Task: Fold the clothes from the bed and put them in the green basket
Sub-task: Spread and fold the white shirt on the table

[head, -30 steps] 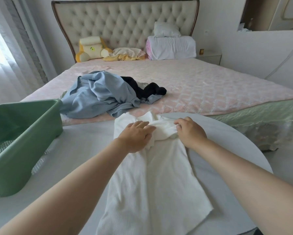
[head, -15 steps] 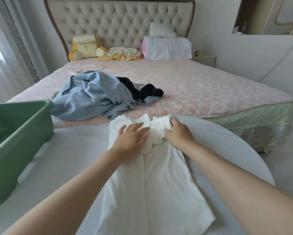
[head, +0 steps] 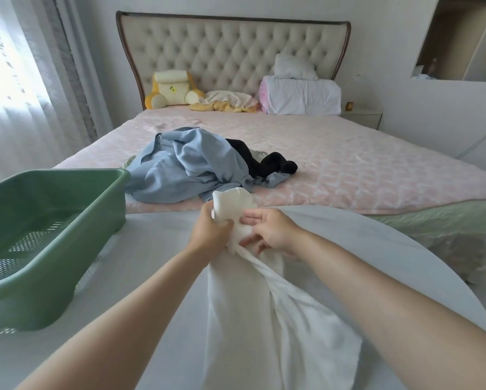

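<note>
A white ribbed garment [head: 264, 319] lies lengthwise on the round white table [head: 157, 260]. Its far end is lifted and bunched between my hands. My left hand [head: 209, 232] grips that bunched end from the left. My right hand [head: 270, 230] pinches the same cloth from the right, fingers curled into it. The green basket [head: 76, 220] stands on the table's left side with nothing visible inside. A light blue garment [head: 185, 167] and a black garment [head: 267, 163] lie in a heap on the pink bed [head: 376, 167] beyond the table.
A yellow plush cushion [head: 171, 90], a crumpled cream cloth [head: 227, 99] and stacked white pillows [head: 301, 91] sit at the tufted headboard. Curtains [head: 25, 80] hang on the left. A white wall ledge [head: 447, 108] runs along the right.
Both hands have gathered the garment's far end, lifted it off the table and bunched it; before it lay flat under them. The garment's body has narrowed and creased.
</note>
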A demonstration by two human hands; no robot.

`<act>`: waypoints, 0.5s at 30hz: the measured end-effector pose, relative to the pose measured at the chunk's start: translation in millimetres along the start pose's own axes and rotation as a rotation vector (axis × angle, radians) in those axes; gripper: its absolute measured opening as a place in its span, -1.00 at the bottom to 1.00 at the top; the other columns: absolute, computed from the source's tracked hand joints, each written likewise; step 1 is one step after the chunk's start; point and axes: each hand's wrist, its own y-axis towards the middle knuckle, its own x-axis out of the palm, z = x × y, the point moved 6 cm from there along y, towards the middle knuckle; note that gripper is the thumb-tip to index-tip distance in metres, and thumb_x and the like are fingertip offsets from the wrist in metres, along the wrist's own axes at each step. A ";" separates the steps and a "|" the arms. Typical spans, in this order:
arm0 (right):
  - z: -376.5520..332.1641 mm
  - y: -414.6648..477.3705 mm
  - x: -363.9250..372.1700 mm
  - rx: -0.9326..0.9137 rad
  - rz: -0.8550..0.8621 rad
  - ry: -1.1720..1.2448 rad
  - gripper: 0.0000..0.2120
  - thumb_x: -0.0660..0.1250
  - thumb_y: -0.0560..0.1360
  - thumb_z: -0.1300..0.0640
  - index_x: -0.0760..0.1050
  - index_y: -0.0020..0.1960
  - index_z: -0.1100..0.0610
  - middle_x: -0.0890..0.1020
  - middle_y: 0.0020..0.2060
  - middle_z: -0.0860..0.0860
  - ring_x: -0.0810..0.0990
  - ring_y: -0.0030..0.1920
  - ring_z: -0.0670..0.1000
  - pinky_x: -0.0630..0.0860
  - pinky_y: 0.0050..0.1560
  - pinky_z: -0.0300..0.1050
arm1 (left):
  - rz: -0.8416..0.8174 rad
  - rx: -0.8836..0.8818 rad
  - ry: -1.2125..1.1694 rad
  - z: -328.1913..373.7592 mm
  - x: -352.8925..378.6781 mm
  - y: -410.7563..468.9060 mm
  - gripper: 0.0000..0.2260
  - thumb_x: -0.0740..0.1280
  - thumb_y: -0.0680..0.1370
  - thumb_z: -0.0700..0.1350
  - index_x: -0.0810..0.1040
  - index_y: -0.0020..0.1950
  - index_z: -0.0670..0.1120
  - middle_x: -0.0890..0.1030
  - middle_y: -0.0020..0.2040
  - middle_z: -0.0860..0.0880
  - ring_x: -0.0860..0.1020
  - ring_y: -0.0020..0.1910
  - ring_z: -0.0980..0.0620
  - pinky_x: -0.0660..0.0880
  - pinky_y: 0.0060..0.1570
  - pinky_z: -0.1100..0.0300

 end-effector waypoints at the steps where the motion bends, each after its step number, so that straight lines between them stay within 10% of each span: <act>1: 0.1 5.6 -8.3 -0.049 0.091 -0.086 -0.54 0.13 0.58 0.41 0.41 0.45 0.20 0.54 0.37 0.12 0.66 -0.23 -0.01 0.54 -0.28 -0.13 | 0.040 -0.013 0.065 -0.8 -3.6 3.8 -0.66 0.30 0.52 -0.12 0.39 0.29 0.05 0.59 0.04 0.00 0.58 -0.04 0.02 0.57 -0.04 0.06; 4: -10.4 9.5 -26.9 -0.223 0.268 -0.551 -0.65 0.44 0.49 0.11 0.57 0.27 -0.05 0.61 0.24 -0.09 0.56 0.01 -0.14 0.50 0.15 -0.15 | 0.065 -0.031 0.196 -2.6 -9.4 18.7 -0.76 0.17 0.54 -0.15 0.38 0.21 -0.07 0.56 -0.02 -0.02 0.53 -0.04 -0.05 0.53 0.01 0.01; 7: -3.9 13.7 -15.9 -0.286 0.127 -0.884 -0.30 0.54 0.36 -0.17 0.42 0.45 -0.15 0.38 0.48 -0.11 0.27 0.48 -0.03 0.18 0.48 -0.09 | 0.052 0.001 0.385 -0.7 -11.9 29.0 -0.87 0.12 0.64 -0.14 0.28 0.18 -0.10 0.46 -0.05 -0.03 0.45 -0.03 -0.11 0.39 -0.05 0.05; 12: 9.2 26.6 7.2 -0.385 0.061 -1.047 -0.22 0.35 0.49 -0.26 0.09 0.61 -0.20 0.05 0.63 -0.05 -0.01 0.61 0.00 -0.02 0.58 0.02 | 0.033 -0.035 0.394 -9.2 -15.3 50.2 -0.75 0.11 0.67 -0.14 0.30 0.33 -0.17 0.47 0.16 -0.12 0.44 0.05 -0.11 0.43 -0.18 0.10; 15: 12.4 35.6 16.2 -0.393 0.016 -1.112 -0.23 0.25 0.50 -0.33 0.03 0.61 -0.21 -0.03 0.64 -0.03 -0.10 0.62 0.00 -0.05 0.58 0.08 | -0.024 -0.085 0.508 -20.3 -17.3 63.9 -0.65 0.22 0.64 -0.10 0.32 0.39 -0.19 0.51 0.29 -0.16 0.51 0.20 -0.17 0.51 0.12 0.01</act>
